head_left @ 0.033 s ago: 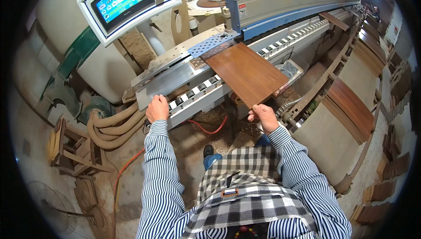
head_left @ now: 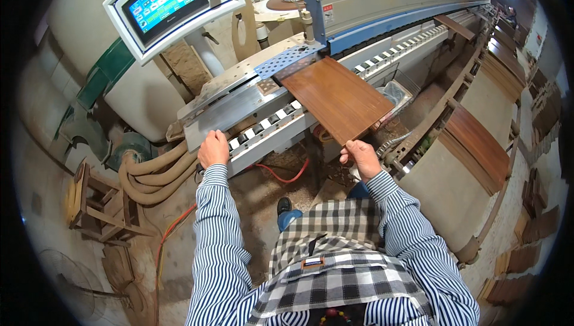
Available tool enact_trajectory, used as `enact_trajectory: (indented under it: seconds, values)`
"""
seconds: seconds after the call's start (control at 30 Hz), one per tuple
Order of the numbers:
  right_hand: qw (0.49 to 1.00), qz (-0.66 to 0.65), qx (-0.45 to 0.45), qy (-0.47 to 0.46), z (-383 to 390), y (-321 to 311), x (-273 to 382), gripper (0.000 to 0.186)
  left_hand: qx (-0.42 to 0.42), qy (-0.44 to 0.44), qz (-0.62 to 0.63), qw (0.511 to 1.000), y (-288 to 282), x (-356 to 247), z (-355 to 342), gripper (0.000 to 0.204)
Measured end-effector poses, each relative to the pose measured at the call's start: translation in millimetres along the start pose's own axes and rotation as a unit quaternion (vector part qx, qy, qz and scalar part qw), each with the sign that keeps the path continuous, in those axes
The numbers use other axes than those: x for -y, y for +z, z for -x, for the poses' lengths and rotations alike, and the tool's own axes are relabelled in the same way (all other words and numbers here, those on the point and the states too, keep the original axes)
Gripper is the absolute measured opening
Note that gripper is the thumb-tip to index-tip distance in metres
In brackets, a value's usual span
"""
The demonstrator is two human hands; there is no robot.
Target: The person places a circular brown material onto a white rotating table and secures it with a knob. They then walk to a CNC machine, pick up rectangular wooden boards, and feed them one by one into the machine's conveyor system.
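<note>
A brown wooden panel (head_left: 338, 96) lies slantwise across the roller track (head_left: 263, 126) of a long machine (head_left: 391, 12), its far left edge against the perforated blue plate (head_left: 290, 60). My right hand (head_left: 362, 157) pinches the panel's near corner between thumb and fingers, and that end juts out past the track toward me. At the near end of the machine, my left hand (head_left: 213, 149) rests closed beside the smooth metal bed (head_left: 233, 115). Its fingertips are tucked out of sight, so whatever they grip is hidden.
A control screen (head_left: 167, 4) stands at the upper left, above thick ribbed hoses (head_left: 143, 182). Stacked brown panels (head_left: 478, 144) lie on a roller conveyor at the right. Another panel (head_left: 455, 27) sits farther along the machine. A wooden stool (head_left: 101, 209) stands at the left.
</note>
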State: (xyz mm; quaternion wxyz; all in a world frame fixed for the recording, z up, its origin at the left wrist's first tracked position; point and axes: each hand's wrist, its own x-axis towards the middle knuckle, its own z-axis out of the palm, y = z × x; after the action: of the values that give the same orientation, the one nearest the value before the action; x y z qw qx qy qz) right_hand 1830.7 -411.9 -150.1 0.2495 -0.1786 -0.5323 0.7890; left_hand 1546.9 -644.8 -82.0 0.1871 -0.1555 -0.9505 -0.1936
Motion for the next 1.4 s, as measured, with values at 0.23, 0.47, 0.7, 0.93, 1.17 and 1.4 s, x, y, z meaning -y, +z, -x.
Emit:
enact_trajectory:
  seconds: [0.23,0.47,0.7,0.93,1.17,1.4]
  values:
    - [0.994,-0.001,-0.109,0.001,-10,-36,25,0.035,0.022,-0.003,-0.016,1.0,5,4,-5,0.04]
    - [0.941,0.021,-0.325,-0.094,48,-178,33,0.039,0.004,0.032,-0.026,0.999,11,8,-6,0.039]
    - [0.663,0.123,-0.721,-0.159,206,-388,67,0.061,0.01,0.044,-0.028,0.999,16,15,-10,0.04]
    - [0.639,0.128,-0.758,-0.029,246,-442,101,0.054,0.021,0.027,-0.044,0.998,16,18,-15,0.04]
    - [0.616,0.063,-0.768,-0.161,276,-498,47,0.037,0.013,0.031,-0.025,0.999,19,10,-14,0.038]
    - [0.672,-0.142,-0.705,-0.177,266,-410,50,0.028,-0.006,0.035,-0.035,0.999,15,14,-8,0.038]
